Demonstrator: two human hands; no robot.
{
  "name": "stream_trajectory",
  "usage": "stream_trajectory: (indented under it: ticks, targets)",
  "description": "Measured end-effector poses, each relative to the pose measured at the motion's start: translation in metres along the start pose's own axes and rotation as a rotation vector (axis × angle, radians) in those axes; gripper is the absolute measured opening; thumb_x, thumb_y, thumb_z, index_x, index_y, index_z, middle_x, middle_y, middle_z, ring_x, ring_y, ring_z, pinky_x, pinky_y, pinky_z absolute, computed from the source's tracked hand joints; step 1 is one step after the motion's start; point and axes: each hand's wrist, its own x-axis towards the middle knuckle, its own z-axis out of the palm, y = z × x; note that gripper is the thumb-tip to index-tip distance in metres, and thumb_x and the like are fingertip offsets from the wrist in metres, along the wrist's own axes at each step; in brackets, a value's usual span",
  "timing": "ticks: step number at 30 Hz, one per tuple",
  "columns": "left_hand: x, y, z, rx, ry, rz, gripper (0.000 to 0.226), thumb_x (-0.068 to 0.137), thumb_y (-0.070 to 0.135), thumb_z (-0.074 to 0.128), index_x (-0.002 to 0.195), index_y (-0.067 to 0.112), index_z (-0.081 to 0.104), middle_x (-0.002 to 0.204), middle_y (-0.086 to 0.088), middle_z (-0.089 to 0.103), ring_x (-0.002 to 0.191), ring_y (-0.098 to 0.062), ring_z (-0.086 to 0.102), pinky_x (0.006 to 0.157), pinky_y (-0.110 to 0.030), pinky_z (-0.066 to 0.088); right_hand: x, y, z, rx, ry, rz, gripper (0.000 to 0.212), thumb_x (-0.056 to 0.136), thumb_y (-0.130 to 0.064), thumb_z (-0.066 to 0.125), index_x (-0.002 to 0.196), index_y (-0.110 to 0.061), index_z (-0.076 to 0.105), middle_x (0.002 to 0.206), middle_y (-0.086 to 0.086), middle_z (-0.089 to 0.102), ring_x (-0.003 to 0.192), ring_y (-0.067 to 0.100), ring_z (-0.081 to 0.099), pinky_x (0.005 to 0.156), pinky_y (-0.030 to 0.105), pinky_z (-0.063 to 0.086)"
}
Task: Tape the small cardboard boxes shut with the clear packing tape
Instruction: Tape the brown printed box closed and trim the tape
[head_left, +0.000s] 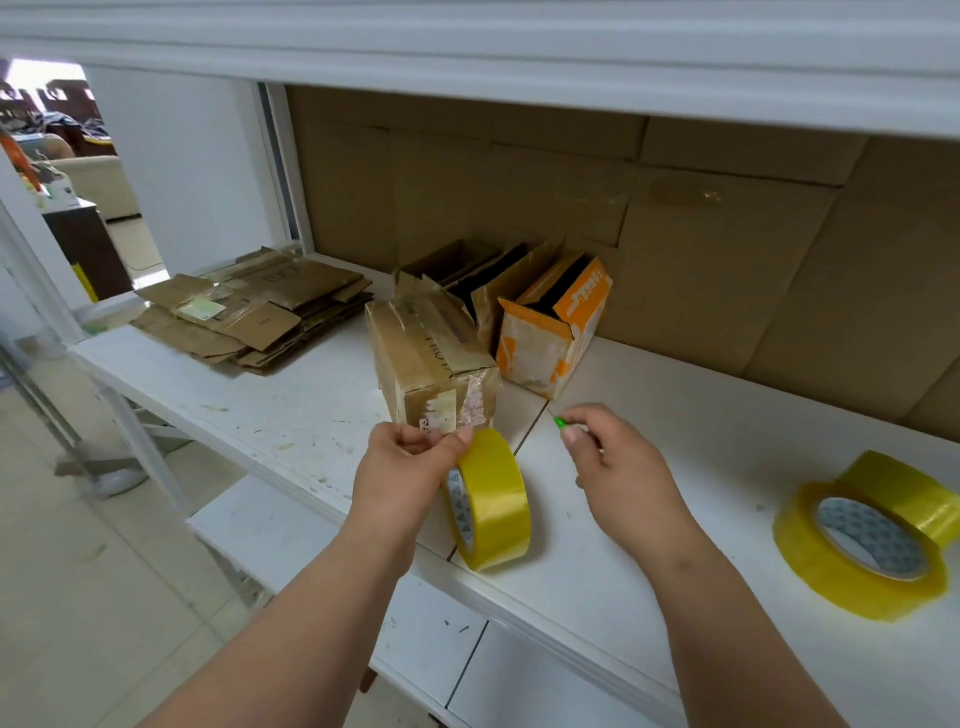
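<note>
A brown cardboard box (431, 358) stands closed on the white table (675, 519), with clear tape over its top and near face. My left hand (410, 462) holds a yellow tape roll (491, 501) upright just in front of the box, thumb and fingers pinched at the roll's top edge against the box's lower front. My right hand (613, 452) is to the right of the roll, pinching a small green-tipped tool (561, 422) that points toward the box.
Open boxes stand behind: an orange-and-white one (550, 332) and brown ones (483, 280). Flattened cardboard (249, 312) is stacked at the left. Two more tape rolls (867, 545) lie at the right. A shelf (467, 47) hangs overhead; cardboard sheets line the back wall.
</note>
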Motion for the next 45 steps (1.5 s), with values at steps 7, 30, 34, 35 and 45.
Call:
stream_trajectory:
  ticks: [7, 30, 34, 35, 45]
  targets:
    - [-0.005, -0.007, -0.002, -0.090, -0.112, -0.051, 0.017, 0.084, 0.036, 0.075, 0.098, 0.028, 0.071, 0.102, 0.005, 0.073, 0.100, -0.014, 0.066, 0.075, -0.024, 0.042, 0.018, -0.048, 0.009, -0.161, -0.160, -0.148, 0.030, 0.097, -0.028, 0.055, 0.125, -0.029, 0.065, 0.123, -0.008, 0.060, 0.101, 0.003, 0.049, 0.085, 0.019, 0.039]
    - [0.004, -0.008, 0.006, -0.121, -0.122, -0.058, 0.008, 0.092, 0.028, 0.066, 0.095, 0.023, 0.071, 0.097, -0.002, 0.073, 0.092, -0.019, 0.066, 0.074, -0.025, 0.043, 0.046, -0.073, 0.019, -0.543, -0.289, -0.219, 0.021, 0.097, -0.032, 0.056, 0.110, -0.026, 0.071, 0.105, 0.001, 0.067, 0.095, 0.023, 0.062, 0.082, 0.040, 0.056]
    - [0.005, -0.005, 0.008, -0.121, -0.104, -0.072, 0.005, 0.092, 0.021, 0.065, 0.090, 0.019, 0.068, 0.085, 0.001, 0.069, 0.079, -0.015, 0.061, 0.071, -0.027, 0.044, 0.047, -0.075, 0.019, -0.534, -0.266, -0.202, 0.019, 0.095, -0.029, 0.058, 0.107, -0.024, 0.072, 0.103, 0.002, 0.069, 0.093, 0.024, 0.063, 0.080, 0.037, 0.056]
    - [0.005, -0.004, 0.010, -0.130, -0.099, -0.079, 0.005, 0.092, 0.019, 0.064, 0.088, 0.018, 0.066, 0.082, 0.001, 0.067, 0.076, -0.015, 0.059, 0.069, -0.027, 0.044, 0.047, -0.076, 0.019, -0.543, -0.258, -0.203, 0.019, 0.095, -0.028, 0.058, 0.105, -0.023, 0.073, 0.101, 0.003, 0.069, 0.092, 0.025, 0.063, 0.078, 0.036, 0.056]
    - [0.009, 0.002, 0.022, -0.197, 0.004, -0.125, 0.002, 0.089, 0.010, 0.062, 0.088, 0.010, 0.062, 0.060, 0.001, 0.057, 0.043, -0.003, 0.051, 0.039, -0.013, 0.038, 0.049, -0.072, 0.028, -0.643, -0.199, -0.229, 0.017, 0.095, -0.026, 0.056, 0.101, -0.018, 0.070, 0.093, 0.004, 0.062, 0.080, 0.026, 0.055, 0.064, 0.031, 0.042]
